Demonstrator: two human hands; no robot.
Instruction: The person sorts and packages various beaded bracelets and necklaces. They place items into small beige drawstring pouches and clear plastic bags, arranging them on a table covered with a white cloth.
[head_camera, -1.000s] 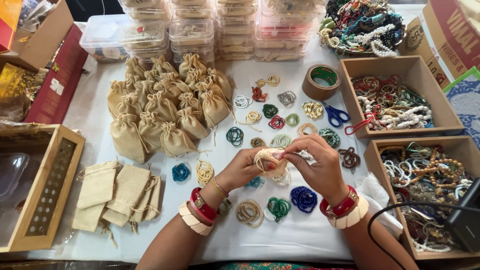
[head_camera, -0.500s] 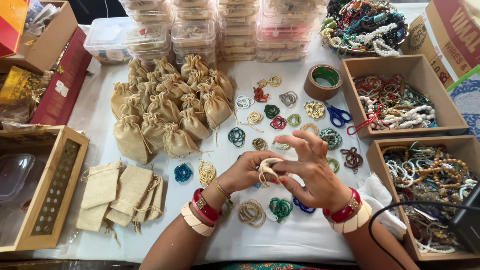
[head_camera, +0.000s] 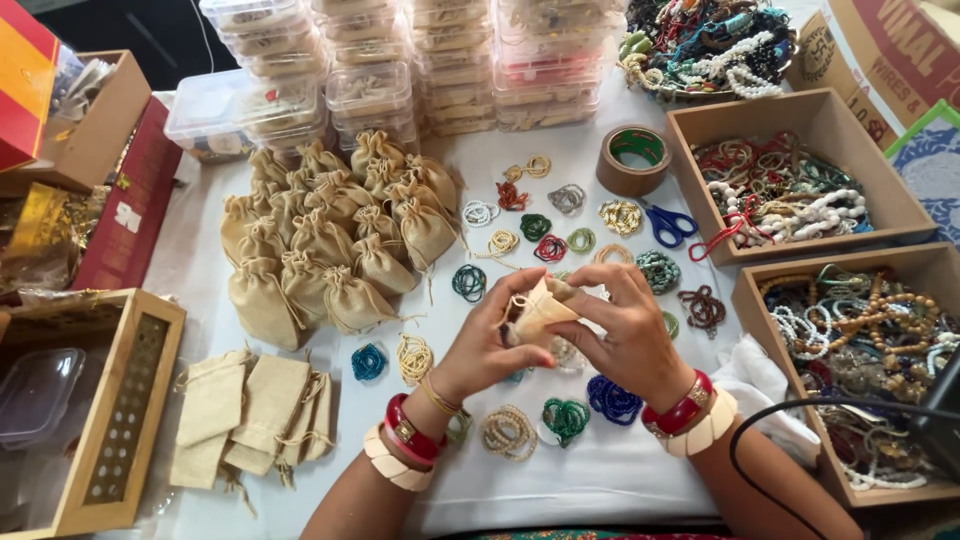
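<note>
Both my hands meet above the middle of the white tablecloth (head_camera: 600, 480) and hold one small beige drawstring pouch (head_camera: 541, 309). My left hand (head_camera: 490, 345) grips its lower left side with thumb and fingers. My right hand (head_camera: 625, 335) pinches its upper right edge. Each wrist wears a red and a cream bangle. Small coiled bead bracelets (head_camera: 566, 418) in blue, green, cream and red lie scattered around and under my hands. A heap of filled beige pouches (head_camera: 330, 240) sits to the left, and flat empty pouches (head_camera: 250, 410) lie at the front left.
Two cardboard boxes of beaded jewellery (head_camera: 790, 190) (head_camera: 860, 340) stand on the right. Blue-handled scissors (head_camera: 668, 225) and a brown tape roll (head_camera: 635, 158) lie behind my hands. Stacked clear plastic containers (head_camera: 420, 60) line the back. A wooden box (head_camera: 110, 400) is at the left. A black cable (head_camera: 800, 420) crosses my right forearm.
The bracelet coil that my fingers held above the cloth is no longer visible; the beige pouch is now up between both hands. My hands stayed in the same spot.
</note>
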